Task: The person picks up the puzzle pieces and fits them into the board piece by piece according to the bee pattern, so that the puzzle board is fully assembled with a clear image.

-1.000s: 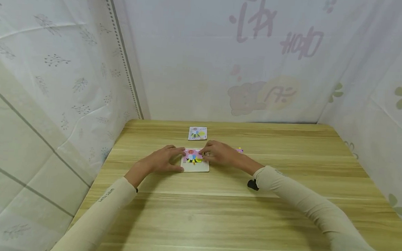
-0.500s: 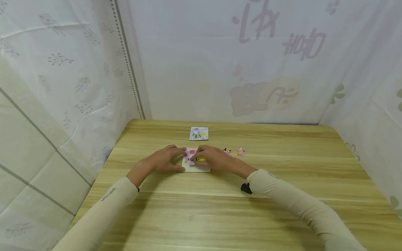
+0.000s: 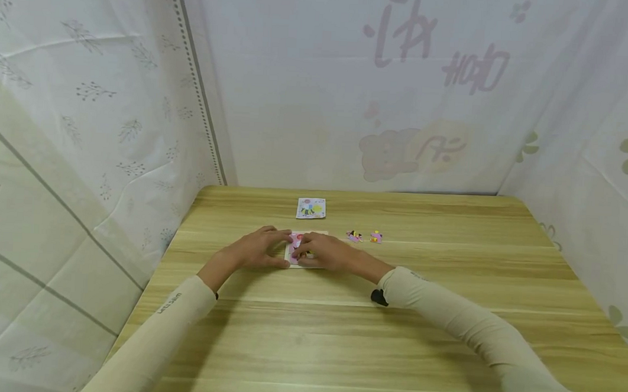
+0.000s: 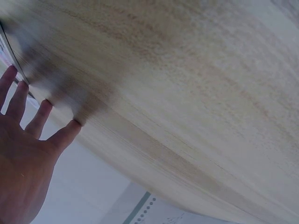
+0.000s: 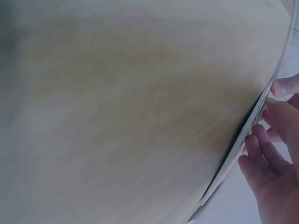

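A small puzzle board (image 3: 306, 268) with a cream rim and a pink bee picture lies on the table. My left hand (image 3: 258, 249) rests at its left side, thumb by the near corner and fingertips by the far one. Its fingers are spread and fairly straight in the left wrist view. Over the board, my right hand (image 3: 329, 251) has its fingertips bent down onto a pink puzzle piece (image 3: 292, 257) at the lower left. That hand hides much of the picture. In the right wrist view the board (image 5: 233, 151) shows edge-on beside the curled fingers.
Two loose puzzle pieces, one pink with black and yellow (image 3: 354, 236) and one pink and yellow (image 3: 376, 237), lie right of the board. A bee picture card (image 3: 311, 208) lies behind it. Printed curtains (image 3: 297, 100) hang around the wooden table (image 3: 306, 343).
My right hand has moved left and nearer over the board, carrying a pink piece to its lower left. The loose pieces at right are uncovered. My left hand stays at the board's edge.
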`<action>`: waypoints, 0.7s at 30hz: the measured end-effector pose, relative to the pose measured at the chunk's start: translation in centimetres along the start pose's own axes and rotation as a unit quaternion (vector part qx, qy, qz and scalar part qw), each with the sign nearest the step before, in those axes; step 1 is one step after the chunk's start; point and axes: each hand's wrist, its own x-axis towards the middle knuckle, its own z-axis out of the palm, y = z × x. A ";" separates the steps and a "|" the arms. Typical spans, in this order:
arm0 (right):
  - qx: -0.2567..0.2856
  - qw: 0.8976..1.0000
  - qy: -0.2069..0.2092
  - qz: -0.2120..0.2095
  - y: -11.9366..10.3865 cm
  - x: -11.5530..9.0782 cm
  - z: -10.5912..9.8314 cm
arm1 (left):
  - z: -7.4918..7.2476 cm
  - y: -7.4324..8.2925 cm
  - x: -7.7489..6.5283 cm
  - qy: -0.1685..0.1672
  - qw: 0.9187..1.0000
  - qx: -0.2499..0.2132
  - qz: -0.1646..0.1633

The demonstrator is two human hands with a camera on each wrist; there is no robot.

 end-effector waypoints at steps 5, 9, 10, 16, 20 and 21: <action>-0.020 1.000 -0.009 0.014 -0.3 0.3 0.3 | 0.0 0.0 -0.1 -0.002 1.000 -0.005 -0.003; -0.031 0.999 -0.014 0.018 -0.4 0.5 0.3 | 0.0 0.0 -0.1 -0.003 1.000 -0.005 -0.005; -0.031 0.999 -0.015 0.018 -0.5 0.5 0.3 | 0.0 0.0 -0.1 -0.003 1.000 -0.005 -0.005; -0.036 0.999 -0.016 0.012 -0.5 0.5 0.4 | 0.0 0.1 -0.1 -0.005 1.000 -0.004 -0.005; -0.043 0.999 -0.015 0.004 -0.6 0.5 0.4 | 0.0 0.1 -0.1 -0.005 1.000 -0.002 -0.005; -0.045 0.999 -0.014 0.004 -0.6 0.5 0.4 | 0.0 0.1 -0.1 -0.005 1.000 -0.001 -0.004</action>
